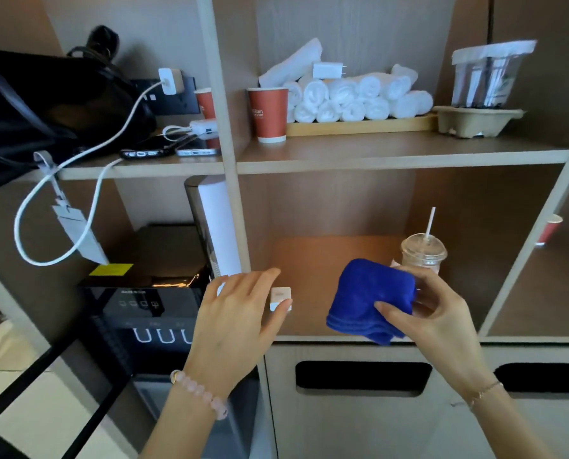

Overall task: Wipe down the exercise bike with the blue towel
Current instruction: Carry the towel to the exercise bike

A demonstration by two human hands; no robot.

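The right hand (435, 313) curls its fingers round the folded blue towel (372, 293) at the front of the lower shelf (309, 256), the left hand (233, 313) straight-fingered beside a white block (280, 297), so fetching seems done and carrying it to the unseen bike comes next.

Bearing, on the upper board of the wooden shelf unit (392, 154), a red paper cup (268, 114) at twelve o'clock, a towel tray (359, 125) at one, a cardboard carrier (475, 122) at two; holding a lidded plastic cup (423, 255) at three, lower compartment.
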